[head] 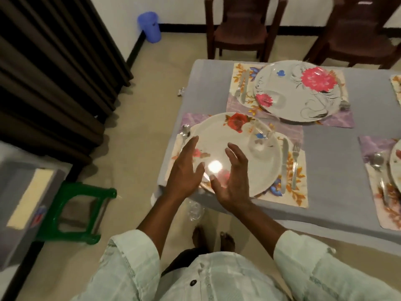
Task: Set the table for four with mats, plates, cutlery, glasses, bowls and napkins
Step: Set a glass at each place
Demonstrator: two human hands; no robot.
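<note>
over the near edge of the plate, the left hand and right hand are held open, palms facing, nothing gripped. a glass is seen upright on the plate, up and to the right of the hands, nearer the right hand. it is judged that this hand would be sent forward-right to lift it onto the mat on the counter.

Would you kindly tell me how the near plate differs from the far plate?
The near plate is cream with an orange-red flower; the far plate is whiter, with pink flowers and black swirls. Both hands, the left hand and the right hand, hover open over the near plate; none is near the far plate. Both plates sit on floral mats.
</note>
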